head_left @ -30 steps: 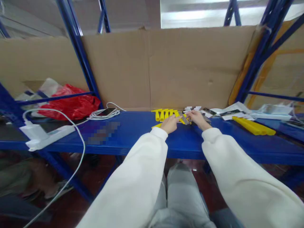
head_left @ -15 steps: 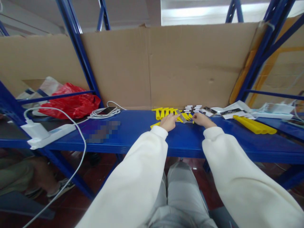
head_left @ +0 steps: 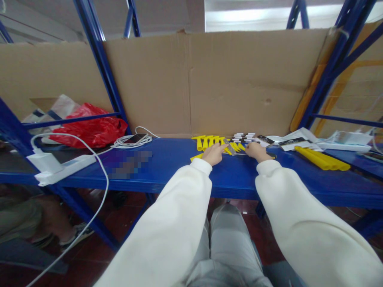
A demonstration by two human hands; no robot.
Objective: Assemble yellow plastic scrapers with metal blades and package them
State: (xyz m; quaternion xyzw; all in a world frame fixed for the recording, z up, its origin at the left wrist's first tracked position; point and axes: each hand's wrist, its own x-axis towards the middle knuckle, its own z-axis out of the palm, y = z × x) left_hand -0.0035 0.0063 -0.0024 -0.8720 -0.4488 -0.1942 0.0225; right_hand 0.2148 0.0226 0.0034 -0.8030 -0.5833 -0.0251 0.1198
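My left hand point(head_left: 214, 154) lies low over the blue shelf top, fingers stretched to the right. Its fingertips reach a flat grey strip point(head_left: 229, 147) that looks like a ruler; I cannot tell how firmly they touch it. Small cut yellow pieces point(head_left: 241, 146) lie around the strip. Just right of them my right hand point(head_left: 256, 151) is closed around a slim tool with a dark, yellow-edged end point(head_left: 272, 156), which shows behind the hand; its front is hidden. Behind my left hand, several short yellow tubes point(head_left: 205, 142) stand in a row, and another yellow piece point(head_left: 196, 157) lies beside the wrist.
Black-and-white packets point(head_left: 243, 137) are stacked at the back. Long yellow tubes point(head_left: 323, 159) lie at right. A white power strip point(head_left: 64, 169), coiled cable point(head_left: 131, 142) and red plastic bag point(head_left: 92, 127) are at left. Cardboard point(head_left: 149, 87) walls the back.
My right hand has shifted slightly to the right and turned, so the tool's dark end shows more behind it. My left hand and the grey strip stay nearly in place.
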